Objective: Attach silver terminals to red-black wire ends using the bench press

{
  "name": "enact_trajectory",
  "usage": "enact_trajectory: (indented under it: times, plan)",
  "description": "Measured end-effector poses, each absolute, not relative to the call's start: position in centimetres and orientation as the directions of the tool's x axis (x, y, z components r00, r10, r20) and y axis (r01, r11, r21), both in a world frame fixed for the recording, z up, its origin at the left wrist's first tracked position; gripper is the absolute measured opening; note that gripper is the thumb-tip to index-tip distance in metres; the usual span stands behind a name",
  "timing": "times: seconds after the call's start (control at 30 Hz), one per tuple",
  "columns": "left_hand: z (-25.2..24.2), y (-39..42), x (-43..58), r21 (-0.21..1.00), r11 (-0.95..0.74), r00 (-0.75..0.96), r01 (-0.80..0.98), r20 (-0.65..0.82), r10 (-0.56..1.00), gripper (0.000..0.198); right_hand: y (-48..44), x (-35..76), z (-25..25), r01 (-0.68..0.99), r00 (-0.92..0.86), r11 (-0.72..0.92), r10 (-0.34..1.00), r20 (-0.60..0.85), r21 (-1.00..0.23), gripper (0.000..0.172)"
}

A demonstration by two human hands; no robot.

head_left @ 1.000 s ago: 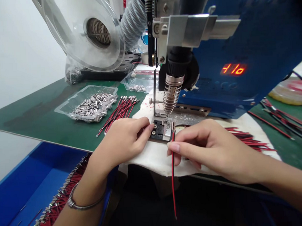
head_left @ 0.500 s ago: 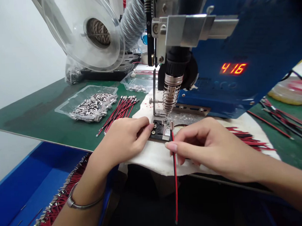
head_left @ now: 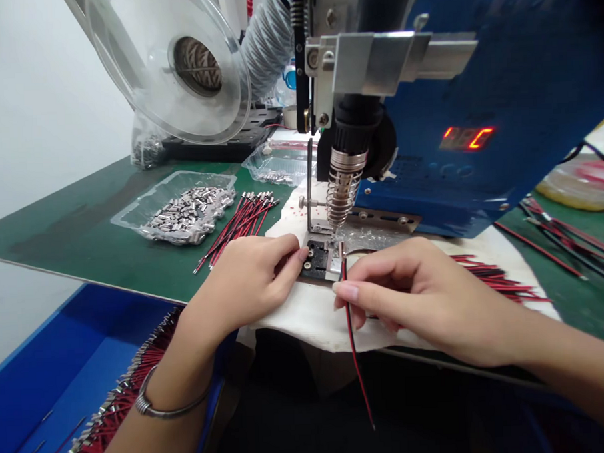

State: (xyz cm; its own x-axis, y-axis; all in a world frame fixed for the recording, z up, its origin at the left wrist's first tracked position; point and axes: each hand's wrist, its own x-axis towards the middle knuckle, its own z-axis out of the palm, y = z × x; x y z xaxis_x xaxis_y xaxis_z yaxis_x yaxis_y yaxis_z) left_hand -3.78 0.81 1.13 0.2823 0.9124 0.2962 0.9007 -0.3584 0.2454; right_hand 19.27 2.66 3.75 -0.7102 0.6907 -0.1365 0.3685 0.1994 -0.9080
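Note:
Between the thumb and fingers of my right hand (head_left: 399, 289) is a red-and-black wire pair (head_left: 350, 331). Its upper end carries a small silver cylinder, like a tiny motor (head_left: 342, 249), held upright beside the fixture under the soldering head; its lower end hangs over the table edge. My left hand (head_left: 264, 275) is closed, thumb against curled fingers, its tips at the left edge of the black fixture block (head_left: 314, 258). Whatever those fingers may grip is hidden. Just above the fixture stands the spring-wrapped soldering head (head_left: 347, 184).
A blue machine (head_left: 476, 78) with a red display stands behind my right hand. Left are a clear tray (head_left: 131, 217) of small metal cylinders and a pile of wired parts (head_left: 244, 219). More wires (head_left: 504, 281) lie right. A blue bin (head_left: 101, 335) holds many wired parts.
The wire's hanging end has swung to the right, and its upper end has shifted very slightly left. The red display reading has changed. My left hand stays in place.

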Motion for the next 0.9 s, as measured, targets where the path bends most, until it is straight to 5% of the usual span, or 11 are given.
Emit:
enact_trajectory:
  times: [0.9]
  plan:
    - [1.11,0.78,-3.68,0.279,-0.342,0.264,0.898,0.28,0.923,0.035,2.45,19.36,3.7,0.324,-0.72,0.215,0.688,-0.092,-0.921,0.039]
